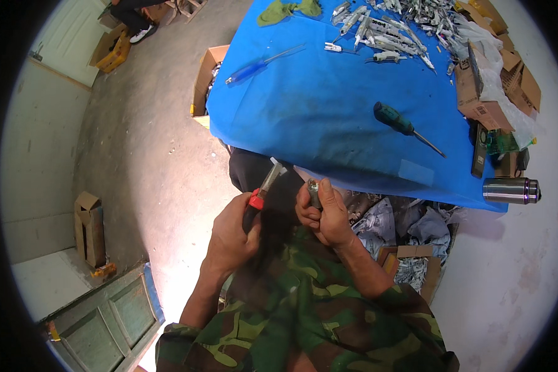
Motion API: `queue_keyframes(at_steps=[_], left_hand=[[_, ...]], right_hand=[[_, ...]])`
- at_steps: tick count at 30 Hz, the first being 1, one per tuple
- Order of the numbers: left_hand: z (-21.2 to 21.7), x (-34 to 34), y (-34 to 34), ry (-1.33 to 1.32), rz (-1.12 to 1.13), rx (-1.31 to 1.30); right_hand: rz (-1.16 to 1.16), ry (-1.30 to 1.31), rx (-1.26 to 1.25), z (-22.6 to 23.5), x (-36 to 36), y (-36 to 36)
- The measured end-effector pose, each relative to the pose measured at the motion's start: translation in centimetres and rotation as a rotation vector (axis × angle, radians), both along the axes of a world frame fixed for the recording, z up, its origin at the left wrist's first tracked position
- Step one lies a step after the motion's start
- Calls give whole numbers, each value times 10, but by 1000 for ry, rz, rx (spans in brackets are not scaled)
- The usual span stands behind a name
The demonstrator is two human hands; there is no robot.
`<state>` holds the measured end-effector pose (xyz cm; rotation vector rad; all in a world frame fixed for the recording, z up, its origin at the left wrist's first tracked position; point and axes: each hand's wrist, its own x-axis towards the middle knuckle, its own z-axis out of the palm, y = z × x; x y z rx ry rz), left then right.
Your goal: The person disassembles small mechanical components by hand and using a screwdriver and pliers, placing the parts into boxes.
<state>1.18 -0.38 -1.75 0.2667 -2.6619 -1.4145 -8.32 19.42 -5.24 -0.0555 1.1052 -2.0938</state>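
My left hand (229, 239) is closed around pliers (256, 199) with red-and-black handles, held over my lap just off the table's near edge. At the tip of the pliers sits a whitish, T-shaped bit (278, 167); whether the jaws grip it I cannot tell. To the right, my right hand (332, 218) is closed, thumb on top, on a small grey metal piece (314, 193). Its lower part is hidden by the fingers. The two hands are apart. A green-handled screwdriver (394, 118) lies on the blue-covered table (304, 118), beyond my right hand.
Farther off lie a blue-handled screwdriver (248, 72), a green cloth (285, 11) and a heap of white-and-metal parts (390, 37). Along the right are an open cardboard box (477, 87) and a steel flask (511, 190). Below the table stands a box of parts (434, 273). Another person's leg (130, 15) shows far left.
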Motion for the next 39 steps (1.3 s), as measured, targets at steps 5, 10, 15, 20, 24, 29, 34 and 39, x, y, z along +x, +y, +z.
queue_keyframes(at_steps=[5, 10, 15, 20, 24, 29, 34, 39], left_hand=[[-5, -3, 4, -5, -2, -7], [-6, -3, 9, 3, -17, -13], [-10, -2, 12, -10, -16, -18], [-10, 0, 15, -36, -12, 20], [-13, 1, 16, -48, -12, 52], [-13, 1, 19, -36, -20, 93], [-12, 2, 19, -73, -55, 138], [-8, 4, 20, -196, -50, 293]], right_hand=[[-33, -118, -123, -4, -6, 10], [-31, -148, -148, -7, -8, 18], [-15, -82, -101, -1, -9, 20], [-21, -41, -72, -2, -8, 20], [-24, -12, -51, 5, -7, 18], [-26, 49, -65, 2, -6, 19], [-30, 163, 28, 0, -4, 19], [-78, 293, 215, 15, -1, 15]])
